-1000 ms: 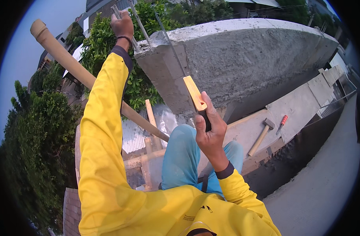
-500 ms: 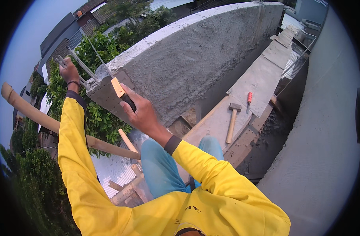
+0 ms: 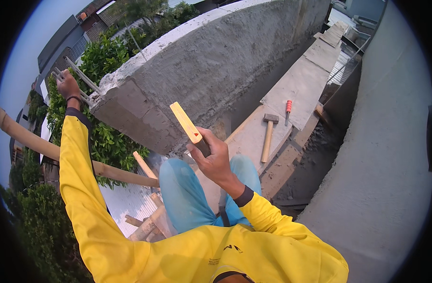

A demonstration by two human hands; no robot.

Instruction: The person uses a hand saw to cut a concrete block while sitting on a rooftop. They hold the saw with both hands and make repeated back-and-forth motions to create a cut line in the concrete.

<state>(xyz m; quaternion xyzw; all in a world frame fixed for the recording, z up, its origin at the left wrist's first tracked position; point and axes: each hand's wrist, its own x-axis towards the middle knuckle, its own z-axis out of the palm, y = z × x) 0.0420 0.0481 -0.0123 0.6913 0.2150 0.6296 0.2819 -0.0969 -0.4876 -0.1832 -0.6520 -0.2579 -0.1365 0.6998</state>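
My left hand [image 3: 67, 86] is closed around thin grey rods [image 3: 58, 74], which look like reinforcing bars, jutting from the end of the rough concrete wall [image 3: 131, 101]. Another pale rod [image 3: 82, 74] slants just right of it. In front of the wall, my right hand [image 3: 212, 155] is wrapped round the dark grip of what looks like a hand saw [image 3: 185, 122]. Its yellow handle end tilts up and left. A thin line beyond it seems to be the blade, nearly edge-on and hard to trace against the wall.
A wooden-handled hammer [image 3: 268, 137] and a red-handled screwdriver [image 3: 288, 112] lie on the plank walkway [image 3: 291, 87]. A smooth grey wall [image 3: 381, 141] bounds the right. Bamboo poles [image 3: 121, 173], leafy branches and corrugated roofing [image 3: 119, 203] are at left, below me.
My right hand has drawn the saw back toward me and to the right, away from the wall's end. My left hand keeps its hold on the rods. The view has shifted slightly.
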